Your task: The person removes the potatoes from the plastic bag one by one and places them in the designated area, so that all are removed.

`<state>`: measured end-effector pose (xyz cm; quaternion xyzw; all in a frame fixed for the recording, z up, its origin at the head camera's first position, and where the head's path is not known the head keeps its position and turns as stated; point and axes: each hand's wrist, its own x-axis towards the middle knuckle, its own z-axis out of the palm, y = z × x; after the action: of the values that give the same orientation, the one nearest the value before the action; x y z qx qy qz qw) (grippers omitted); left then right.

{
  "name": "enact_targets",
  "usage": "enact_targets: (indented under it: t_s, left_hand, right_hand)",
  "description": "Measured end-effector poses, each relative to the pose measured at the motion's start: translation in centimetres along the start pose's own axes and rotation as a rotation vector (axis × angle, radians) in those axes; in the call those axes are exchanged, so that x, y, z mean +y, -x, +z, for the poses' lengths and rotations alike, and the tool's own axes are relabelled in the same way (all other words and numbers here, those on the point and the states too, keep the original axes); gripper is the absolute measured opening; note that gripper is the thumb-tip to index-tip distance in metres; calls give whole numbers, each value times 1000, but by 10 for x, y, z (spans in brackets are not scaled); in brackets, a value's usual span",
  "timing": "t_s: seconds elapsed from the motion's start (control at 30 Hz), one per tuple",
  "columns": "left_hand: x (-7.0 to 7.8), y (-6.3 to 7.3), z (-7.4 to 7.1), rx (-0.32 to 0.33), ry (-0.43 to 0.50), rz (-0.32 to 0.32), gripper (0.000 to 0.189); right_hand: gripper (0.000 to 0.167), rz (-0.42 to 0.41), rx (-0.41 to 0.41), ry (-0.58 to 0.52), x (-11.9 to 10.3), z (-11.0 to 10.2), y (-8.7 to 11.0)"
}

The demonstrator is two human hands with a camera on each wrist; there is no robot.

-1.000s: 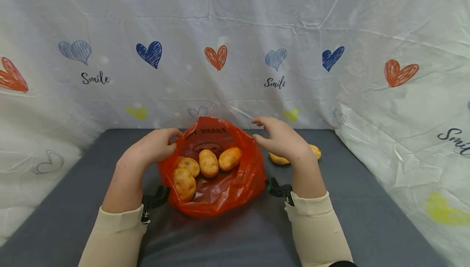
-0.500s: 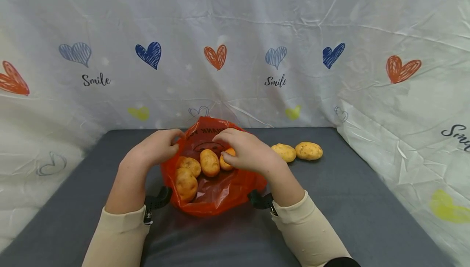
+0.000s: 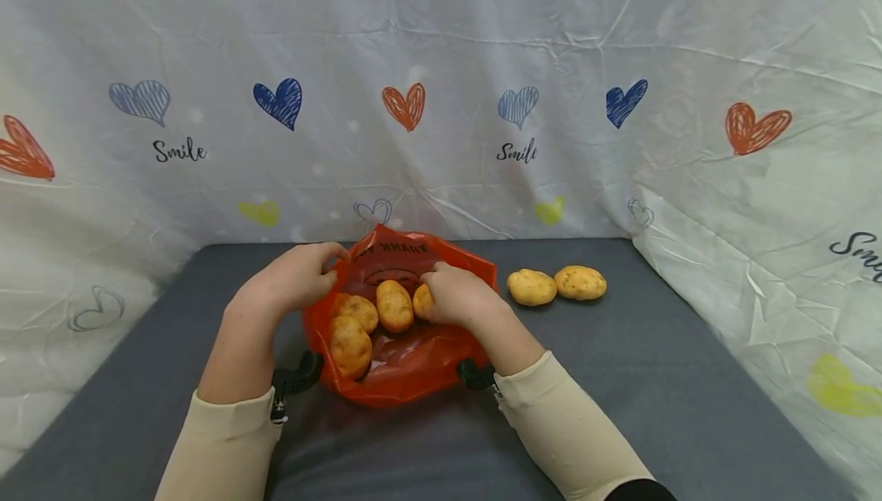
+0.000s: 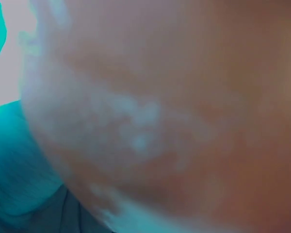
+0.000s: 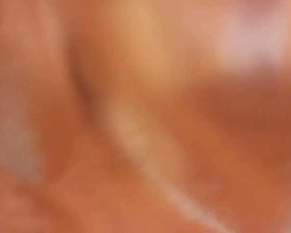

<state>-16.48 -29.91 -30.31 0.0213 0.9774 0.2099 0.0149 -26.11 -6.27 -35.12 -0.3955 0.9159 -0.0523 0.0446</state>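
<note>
Here the right hand [image 3: 463, 298] reaches down inside a red bag [image 3: 393, 394], its fingers over the rightmost potato [image 3: 422, 303]. The back of the hand covers much of that potato and part of the bag's right side; with both wrist views a close blur, I cannot tell whether the fingers grip it. The left hand [image 3: 292, 279] holds the bag's left edge, thumb and fingers curved narrowly at the plastic. A middle potato [image 3: 395, 307] sits near the right hand's fingertips, and more potatoes [image 3: 351, 348] are gathered along the bag's left side. Outside it, to the right, two loose potatoes [image 3: 531, 287] lie just beside each other.

All rest on a dark grey table [image 3: 689, 409]. Behind and at both sides hangs a pale, creased sheet [image 3: 441, 34] printed with coloured hearts and "Smile".

The bag is thin, glossy, crinkled plastic, with dark lettering [image 3: 403, 248] reading backwards inside. The potatoes are yellowish, rounded and oblong, and the sleeves [image 3: 220, 440] are cream cloth.
</note>
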Motion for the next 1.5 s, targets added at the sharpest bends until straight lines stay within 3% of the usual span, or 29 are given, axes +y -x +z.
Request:
enact_targets:
  t_s: [0.27,0.53,1.03,1.27,1.5]
  left_hand:
    - [4,2,-2,-6,4,-7,42]
    - [3,4,-2,-2,8,-2,41]
    - [5,3,1,-3,6,-15,42]
    - [3,3,1,-3,15,-17,43]
    - [4,3,0,6,1,-5,42]
  right_hand:
    - [66,121,-56,13,7,13,-8]
    - [44,166,-33,44,14,20,-12]
    - [42,156,22,37,23,23,-15]
    - [58,122,-1,26,25,20,-14]
    - [60,119,-6,-6,24,11,-9]
